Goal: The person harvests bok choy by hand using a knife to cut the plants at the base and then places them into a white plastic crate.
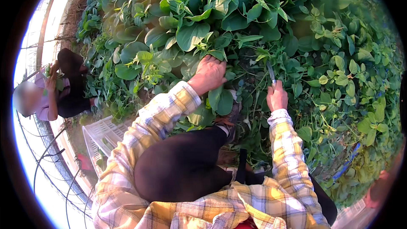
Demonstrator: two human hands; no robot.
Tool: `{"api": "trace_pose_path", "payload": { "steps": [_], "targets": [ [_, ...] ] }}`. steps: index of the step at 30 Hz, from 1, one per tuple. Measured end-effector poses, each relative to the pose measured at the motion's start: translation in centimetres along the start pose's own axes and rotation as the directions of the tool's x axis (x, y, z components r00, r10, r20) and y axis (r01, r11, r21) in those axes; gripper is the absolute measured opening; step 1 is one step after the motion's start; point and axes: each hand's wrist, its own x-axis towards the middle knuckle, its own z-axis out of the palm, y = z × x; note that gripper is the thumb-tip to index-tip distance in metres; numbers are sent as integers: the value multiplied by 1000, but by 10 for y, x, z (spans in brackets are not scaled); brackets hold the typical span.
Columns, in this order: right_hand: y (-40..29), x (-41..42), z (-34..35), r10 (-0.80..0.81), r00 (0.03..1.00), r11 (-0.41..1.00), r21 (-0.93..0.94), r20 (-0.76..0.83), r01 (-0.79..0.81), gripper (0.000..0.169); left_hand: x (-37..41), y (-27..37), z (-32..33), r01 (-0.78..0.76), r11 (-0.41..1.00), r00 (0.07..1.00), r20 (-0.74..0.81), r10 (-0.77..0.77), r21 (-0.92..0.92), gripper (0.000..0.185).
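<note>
My left hand (210, 73) reaches in among broad-leaved green plants (192, 35), palm down. Leaves cover its fingertips, so whether it grips a stem cannot be made out. To its right, my right hand (277, 97) is closed around the handle of a bladed cutting tool (271, 71), a knife or a small sickle. The metal blade points away from me, and its far end disappears into the foliage. Between my two hands lie low stems and a patch of dark soil. Large leaves (220, 101) hang just below my left wrist, over my shoe (233, 117).
A white plastic crate (105, 133) stands at my left. Further left, a person (51, 89) crouches at the bed's edge, holding leafy greens. Weedy growth (343, 79) spreads on the right, with a blue strip (347, 160) in it. Thin dark cords (47, 152) hang at far left.
</note>
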Motion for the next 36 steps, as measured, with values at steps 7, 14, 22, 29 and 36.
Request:
{"api": "trace_pose_path", "payload": {
  "steps": [7,14,22,29,36],
  "targets": [
    [79,-10,-16,414,890,721,529,189,-448,21,19,-24,-23,281,715,921,-30,-389,-640,85],
    [-30,-49,-24,-245,937,889,328,-249,320,23,25,-18,-25,17,979,975,-214,-61,-204,23],
    [-83,42,29,-267,934,963,86,237,254,25,29,-35,-4,130,961,987,-120,-104,245,11],
    [-94,74,53,-255,901,962,0,350,272,30,26,-49,20,160,937,987,-72,-145,309,11],
    [-127,81,51,-149,861,926,-236,487,294,34,30,-50,21,105,946,993,-76,-86,305,13]
  ]
}}
